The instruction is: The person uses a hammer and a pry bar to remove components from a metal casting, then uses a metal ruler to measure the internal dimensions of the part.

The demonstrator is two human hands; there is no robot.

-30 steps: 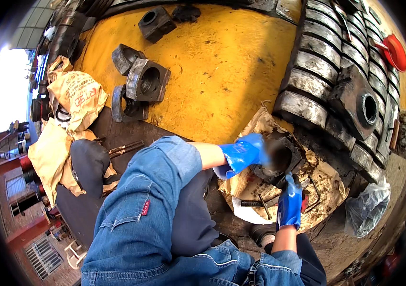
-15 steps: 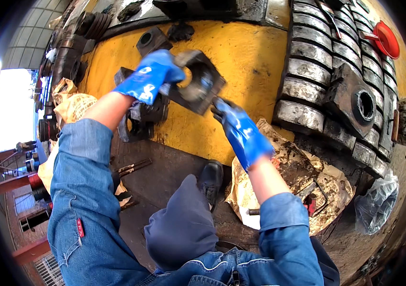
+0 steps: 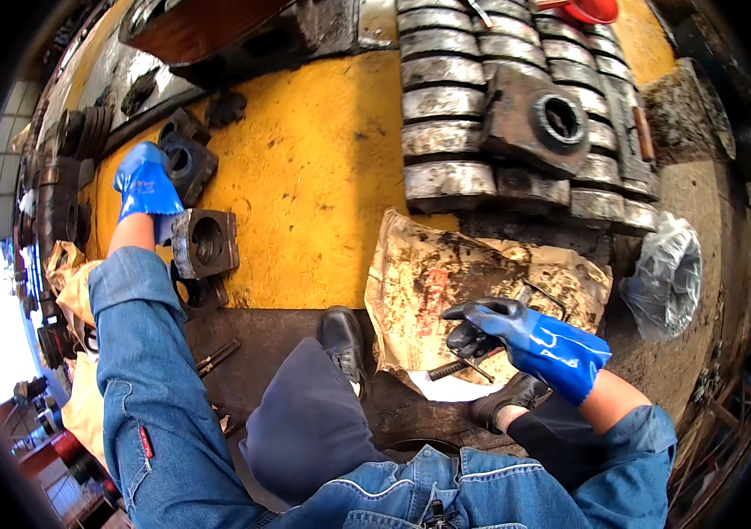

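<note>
At the far left, my left hand (image 3: 141, 172) in a blue glove is beside a dark bored metal block (image 3: 190, 167), up against its left side. Its fingers point down and are mostly hidden, so their grip cannot be made out. Just nearer is another block (image 3: 206, 244) with a round bore, partly over a darker block (image 3: 203, 293). My right hand (image 3: 530, 339), gloved in blue with blackened fingers, hovers over the stained brown paper (image 3: 406, 256). Its fingers are loosely bent and apart. Close below them lies a threaded rod (image 3: 448, 370) with a thin crossbar.
Rows of grey metal rings (image 3: 446, 137) stand on the right, a bored block (image 3: 534, 123) on top. A red funnel-like thing (image 3: 593, 9) is behind. A clear plastic bag (image 3: 666, 278) lies right of the paper. A yellow plate (image 3: 305, 176) spans the middle.
The bored block that both hands held up is out of them and appears set down among the left blocks. My right hand has moved right and nearer, over the paper. The view has shifted right.
</note>
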